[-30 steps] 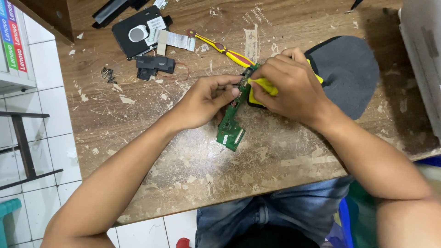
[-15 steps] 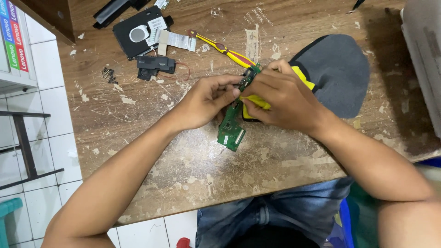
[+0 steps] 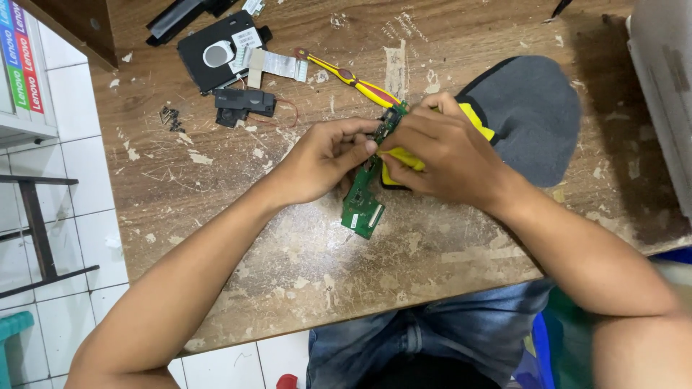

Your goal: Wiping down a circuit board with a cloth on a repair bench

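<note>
Hands shifted slightly up; board barely moved.
Left hand (image 3: 317,162) pinches green circuit board (image 3: 362,205); right hand (image 3: 440,155) closed around yellow tool (image 3: 404,160), frame centre.

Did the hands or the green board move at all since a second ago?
Barely. The right hand with the yellow-handled tool slid a little toward the top end of the green circuit board, and the left hand closed in beside it at the board's upper part. Neither let go of anything. The board, the yellow toothbrush, the black parts and the grey cloth stayed where they were.
</note>
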